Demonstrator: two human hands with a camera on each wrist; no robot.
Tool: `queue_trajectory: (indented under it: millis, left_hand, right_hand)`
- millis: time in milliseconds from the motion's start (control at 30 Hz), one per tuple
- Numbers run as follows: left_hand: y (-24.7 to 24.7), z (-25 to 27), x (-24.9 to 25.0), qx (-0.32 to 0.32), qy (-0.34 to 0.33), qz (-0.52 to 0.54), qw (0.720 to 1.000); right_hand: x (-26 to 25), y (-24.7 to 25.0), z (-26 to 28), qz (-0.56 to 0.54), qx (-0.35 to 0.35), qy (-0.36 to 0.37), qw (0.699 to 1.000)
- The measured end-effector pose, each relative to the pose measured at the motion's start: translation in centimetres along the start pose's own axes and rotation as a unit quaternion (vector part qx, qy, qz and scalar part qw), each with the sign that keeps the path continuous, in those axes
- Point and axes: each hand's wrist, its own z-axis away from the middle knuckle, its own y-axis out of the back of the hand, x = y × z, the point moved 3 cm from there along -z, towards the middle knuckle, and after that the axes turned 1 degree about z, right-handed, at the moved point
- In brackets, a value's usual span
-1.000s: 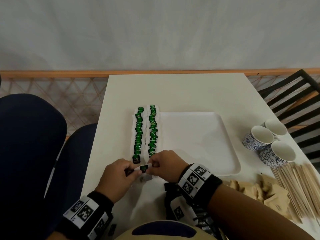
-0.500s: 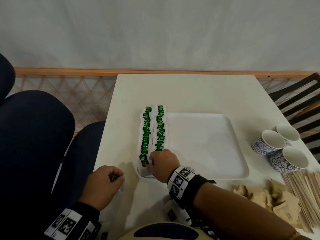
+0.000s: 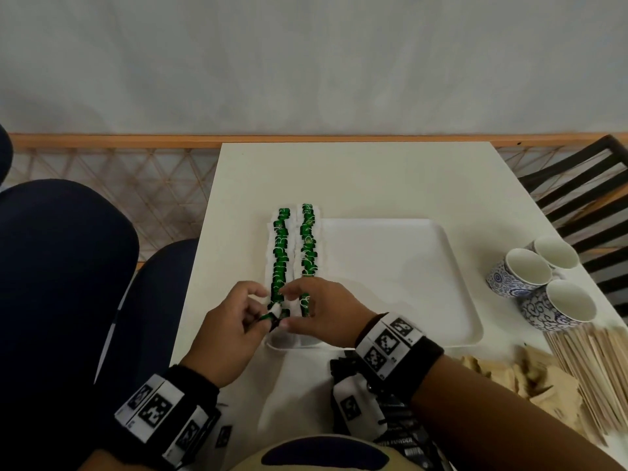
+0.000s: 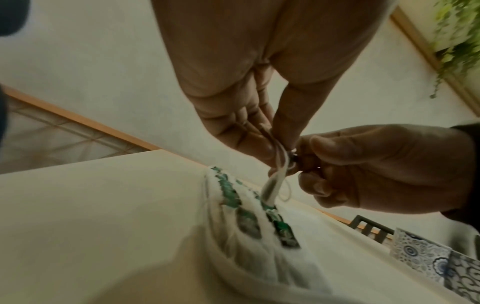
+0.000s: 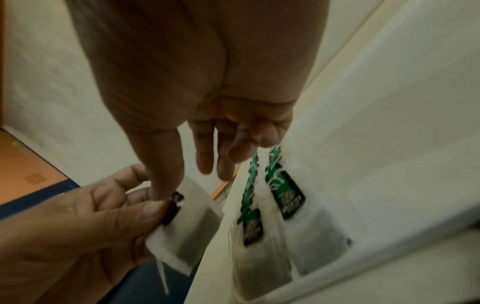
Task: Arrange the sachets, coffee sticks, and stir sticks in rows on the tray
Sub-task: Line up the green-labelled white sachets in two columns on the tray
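A white tray [image 3: 390, 273] lies on the table with two rows of green-tagged sachets [image 3: 280, 260] along its left side. Both hands meet over the near end of those rows. My left hand [image 3: 265, 309] pinches a white sachet [image 3: 274, 312] by its edge. My right hand [image 3: 289, 309] pinches the same sachet at its dark tag. In the right wrist view the sachet [image 5: 182, 232] hangs beside the tray wall [image 5: 389, 236], my right thumb on its tag. The left wrist view shows the sachet [image 4: 272, 185] edge-on above the rows.
Three blue patterned cups [image 3: 530, 266] stand right of the tray. Wooden stir sticks [image 3: 605, 365] and brown sachets [image 3: 509, 372] lie at the near right. Dark coffee sticks [image 3: 394, 419] sit under my right wrist. A black chair [image 3: 584, 185] stands at the table's right.
My left hand has come in from the table's left edge with a sachet. My right hand has left the row's end and now pinches that sachet too.
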Motion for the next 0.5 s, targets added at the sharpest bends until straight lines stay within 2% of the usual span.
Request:
queue_trajectory:
  millis: [100, 200, 300, 500]
  left_hand:
    - [-1.2, -1.2, 2.2, -0.028, -0.040, 0.014, 0.999]
    - [-2.3, -2.2, 2.7, -0.023, -0.048, -0.013, 0.999]
    - [-3.4, -2.9, 1.3, -0.030, -0.050, -0.124, 0.991]
    - [-6.1, -3.0, -0.1, -0.077, -0.066, -0.323, 0.941]
  right_hand:
    - [0.6, 1.0, 0.6, 0.036, -0.007, 0.001, 0.999]
    - [2.3, 1.5, 1.0, 0.065, 0.010, -0.055, 0.996]
    - [4.3, 1.4, 1.7, 0.041, 0.025, -0.135, 0.990]
    - [5.5, -0.2, 2.3, 0.037, 0.001, -0.182, 0.983]
